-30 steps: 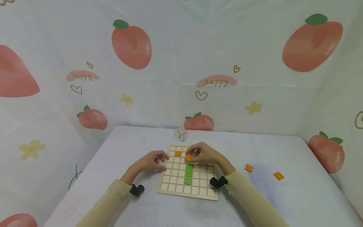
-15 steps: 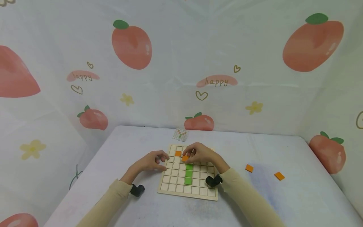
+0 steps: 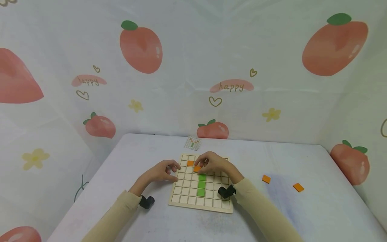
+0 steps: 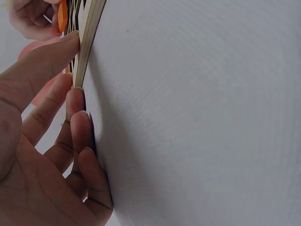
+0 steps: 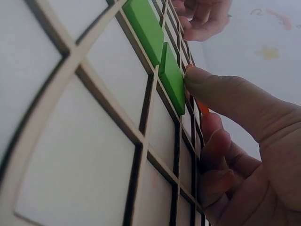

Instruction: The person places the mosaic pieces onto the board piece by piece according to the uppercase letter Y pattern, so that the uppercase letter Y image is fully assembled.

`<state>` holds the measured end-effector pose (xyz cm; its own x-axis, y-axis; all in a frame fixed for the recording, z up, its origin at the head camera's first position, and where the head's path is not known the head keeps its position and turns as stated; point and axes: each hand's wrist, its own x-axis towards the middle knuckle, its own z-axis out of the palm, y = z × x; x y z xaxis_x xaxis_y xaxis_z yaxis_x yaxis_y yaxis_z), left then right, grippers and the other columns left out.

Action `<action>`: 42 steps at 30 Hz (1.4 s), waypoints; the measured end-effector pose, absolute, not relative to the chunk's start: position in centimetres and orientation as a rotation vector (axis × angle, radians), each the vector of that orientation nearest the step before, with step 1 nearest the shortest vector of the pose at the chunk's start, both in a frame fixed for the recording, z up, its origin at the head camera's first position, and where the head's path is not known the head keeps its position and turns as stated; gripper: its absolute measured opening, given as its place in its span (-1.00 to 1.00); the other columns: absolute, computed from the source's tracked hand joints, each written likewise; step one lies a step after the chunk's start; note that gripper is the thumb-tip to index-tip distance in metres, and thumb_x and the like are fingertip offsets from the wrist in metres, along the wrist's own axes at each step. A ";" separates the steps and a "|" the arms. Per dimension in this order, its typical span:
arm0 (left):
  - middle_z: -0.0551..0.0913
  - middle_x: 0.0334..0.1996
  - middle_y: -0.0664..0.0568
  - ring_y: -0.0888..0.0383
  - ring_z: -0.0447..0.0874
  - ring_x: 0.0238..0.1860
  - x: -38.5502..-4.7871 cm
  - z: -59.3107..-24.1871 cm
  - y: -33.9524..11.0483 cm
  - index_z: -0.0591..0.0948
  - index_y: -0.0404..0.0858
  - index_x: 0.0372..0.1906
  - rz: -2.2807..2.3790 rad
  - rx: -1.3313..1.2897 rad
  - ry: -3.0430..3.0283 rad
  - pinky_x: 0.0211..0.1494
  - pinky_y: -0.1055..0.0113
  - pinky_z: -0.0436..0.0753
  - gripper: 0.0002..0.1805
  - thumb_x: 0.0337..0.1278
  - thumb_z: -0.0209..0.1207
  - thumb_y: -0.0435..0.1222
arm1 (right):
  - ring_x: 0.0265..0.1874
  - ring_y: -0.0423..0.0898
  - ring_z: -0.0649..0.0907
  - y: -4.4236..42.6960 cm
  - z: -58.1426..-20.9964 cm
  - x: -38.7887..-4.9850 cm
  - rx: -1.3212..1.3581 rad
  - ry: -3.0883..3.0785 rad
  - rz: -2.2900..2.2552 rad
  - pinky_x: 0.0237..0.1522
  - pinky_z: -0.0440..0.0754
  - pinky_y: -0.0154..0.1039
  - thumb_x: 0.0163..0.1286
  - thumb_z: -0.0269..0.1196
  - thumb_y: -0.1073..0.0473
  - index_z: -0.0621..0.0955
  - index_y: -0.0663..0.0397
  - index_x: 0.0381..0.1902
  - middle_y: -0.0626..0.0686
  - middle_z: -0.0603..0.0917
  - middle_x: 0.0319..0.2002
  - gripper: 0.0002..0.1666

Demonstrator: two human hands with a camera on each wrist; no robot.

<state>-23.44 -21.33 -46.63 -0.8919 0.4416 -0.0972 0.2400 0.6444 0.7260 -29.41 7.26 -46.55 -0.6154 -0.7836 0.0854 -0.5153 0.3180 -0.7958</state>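
Observation:
The square wooden grid board (image 3: 183, 203) has three green tiles (image 3: 201, 185) in one column, also partly seen in the right wrist view (image 5: 173, 80), and an orange tile (image 3: 190, 163) near its upper left. My right hand (image 3: 213, 162) pinches another orange tile (image 3: 197, 169) by thumb and fingers, low over the board, up and left of the top green tile. The fingers hide part of that tile. At the board's left edge (image 4: 85, 52) my left hand (image 3: 160, 171) rests with relaxed fingers and thumb touching the frame.
Two loose orange tiles (image 3: 266, 179) (image 3: 298, 187) lie on the white tabletop right of the board. Behind the board is a small card (image 3: 192, 143) printed with a grid and coloured squares. A fruit-patterned cloth (image 3: 181, 50) hangs behind the table.
My right hand has shifted slightly left with the orange tile, from above the green column to one column further left. My left hand has stayed at the board's edge.

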 end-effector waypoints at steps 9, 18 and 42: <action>0.55 -0.25 0.06 0.14 0.41 -0.33 -23.5 -46.6 -21.4 0.65 -0.24 0.03 1.089 0.542 2.593 -0.26 0.30 0.42 -0.54 -0.01 0.53 -0.32 | -0.42 -0.13 0.57 7.2 -45.9 -29.0 -1.151 2.253 -1.167 -0.28 0.56 -0.27 0.21 0.50 0.35 0.75 0.26 -0.09 0.00 0.65 -0.41 -0.71; 0.54 -0.27 0.05 0.11 0.40 -0.32 -23.5 -46.7 -21.4 0.65 -0.25 0.02 1.095 0.538 2.594 -0.26 0.27 0.41 -0.54 -0.03 0.53 -0.34 | -0.39 -0.15 0.58 6.9 -45.8 -29.0 -1.144 2.233 -1.173 -0.27 0.57 -0.29 0.21 0.50 0.35 0.75 0.27 -0.10 0.03 0.67 -0.38 -0.71; 0.53 -0.27 0.04 0.11 0.40 -0.32 -23.4 -46.6 -21.3 0.65 -0.26 0.03 1.099 0.554 2.595 -0.26 0.29 0.41 -0.54 -0.02 0.53 -0.35 | -0.43 -0.16 0.57 6.9 -46.0 -28.3 -1.062 2.314 -1.224 -0.33 0.55 -0.29 0.16 0.55 0.29 0.74 0.25 -0.23 -0.04 0.64 -0.45 -0.76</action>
